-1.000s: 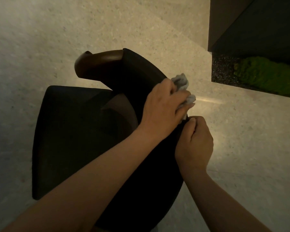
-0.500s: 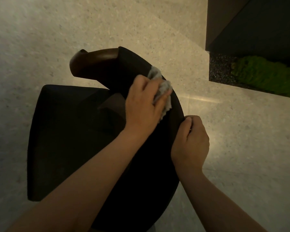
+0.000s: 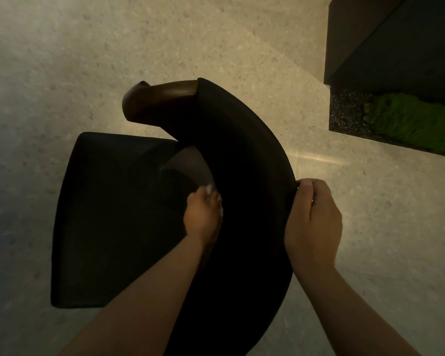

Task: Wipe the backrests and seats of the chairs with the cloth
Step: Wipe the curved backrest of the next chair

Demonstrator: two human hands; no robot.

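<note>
Where the two bare forearms enter from the bottom edge, the dark curved backrest (image 3: pixel 247 163) of the chair lies nearest, seen from above. The left hand (image 3: pixel 202 217) is low on the inner face of the backrest, just above the black seat (image 3: pixel 108 214). Its fingers are curled round the pale cloth (image 3: pixel 214 194), only a small bunch of which shows past the knuckles, against the upholstery. The right hand (image 3: pixel 314 217) grips the outer rim of the backrest, fingers folded over the edge and clamped on it. Farther off, the backrest runs into a brown wooden armrest (image 3: pixel 162 96) with a rounded end. Under the chair lies a pale speckled floor (image 3: pixel 62 73), dimly lit, with a bright streak just beyond the right hand. At the far right stands a dark block of furniture (image 3: pixel 396 47), and below it a bed of dark gravel (image 3: pixel 344 109) with green moss (image 3: pixel 416 119).

Half a second ago the left hand held the cloth up on the top edge of the backrest; it has since gone down the inner face towards the seat, and less cloth shows. The right hand keeps its grip at the same place on the rim.
</note>
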